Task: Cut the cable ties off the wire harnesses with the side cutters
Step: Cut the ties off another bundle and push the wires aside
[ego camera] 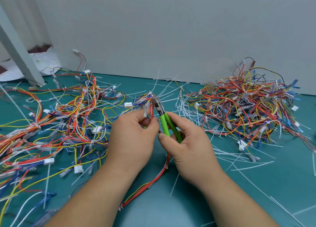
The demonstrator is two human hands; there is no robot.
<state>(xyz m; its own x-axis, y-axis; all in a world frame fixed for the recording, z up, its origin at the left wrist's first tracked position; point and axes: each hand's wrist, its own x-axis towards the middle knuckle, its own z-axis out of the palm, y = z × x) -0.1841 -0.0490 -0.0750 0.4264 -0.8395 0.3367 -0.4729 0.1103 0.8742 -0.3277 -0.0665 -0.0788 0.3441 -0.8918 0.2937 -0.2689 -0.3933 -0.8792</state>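
Limp, light wire harness [143, 100] is pinched by the left hand [135, 134], best held near the tie [150, 92]. Side cutters [164, 119], toward one o'clock, are clasped by the right hand [187, 141]

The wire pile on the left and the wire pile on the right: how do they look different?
The left pile lies spread flat in long bundled runs; the right pile is a dense tangled heap. The left pile runs out of view at the left edge; the right pile sits close to the wall. Both have red, yellow and blue wires on the green mat.
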